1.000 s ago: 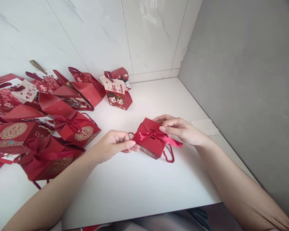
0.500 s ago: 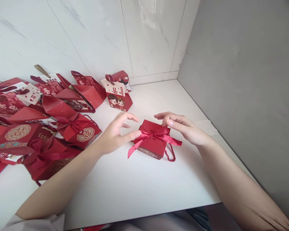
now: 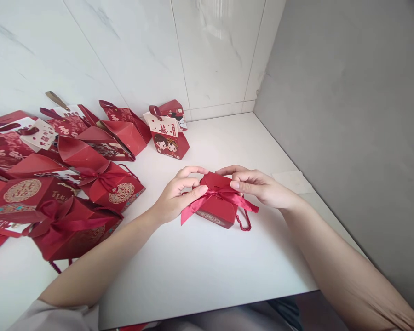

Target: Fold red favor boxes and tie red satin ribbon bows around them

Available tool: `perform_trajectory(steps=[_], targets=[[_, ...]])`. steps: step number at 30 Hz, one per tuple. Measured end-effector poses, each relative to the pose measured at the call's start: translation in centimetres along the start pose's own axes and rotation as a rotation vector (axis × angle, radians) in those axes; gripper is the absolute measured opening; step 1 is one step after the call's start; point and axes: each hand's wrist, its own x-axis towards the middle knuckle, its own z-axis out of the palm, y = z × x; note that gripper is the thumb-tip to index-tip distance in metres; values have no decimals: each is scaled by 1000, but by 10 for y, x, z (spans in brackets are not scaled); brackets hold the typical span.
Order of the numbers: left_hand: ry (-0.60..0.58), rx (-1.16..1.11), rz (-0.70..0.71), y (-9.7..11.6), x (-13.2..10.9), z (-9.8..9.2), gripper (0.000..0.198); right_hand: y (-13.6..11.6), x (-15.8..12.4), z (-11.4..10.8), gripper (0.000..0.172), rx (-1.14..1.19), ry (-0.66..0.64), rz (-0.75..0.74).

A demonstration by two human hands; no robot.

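A small red gift box (image 3: 224, 212) with a gold pattern on its front side rests on the white table. A pinkish-red satin ribbon (image 3: 194, 208) is tied in a bow across its lid, the tails spreading to both sides. Round the left edge of the box, my left hand (image 3: 174, 193) is closed, its thumb on the ribbon near the lid. My right hand (image 3: 267, 187) grips the far right edge, with the thumb on top and the fingers behind. A twisted red cord handle (image 3: 244, 224) loops out at the right; the hands hide parts of the box sides.
Several red boxes and bags crowd the left, among them a ribboned box (image 3: 69, 225). Toward the back stands a box with two cartoon faces (image 3: 169, 142). A white marbled wall (image 3: 214, 55) lies behind, a grey panel (image 3: 341, 115) on the right.
Both hands have come in from just beside the gift box and now hold its left and right edges. The box has hardly moved.
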Motion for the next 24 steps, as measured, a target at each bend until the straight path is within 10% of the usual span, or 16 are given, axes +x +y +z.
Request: perform_trajectory(steps=[24], targets=[[126,42,107,-13,-14,10,37,2,-4,-6,38,-92,-8,28]])
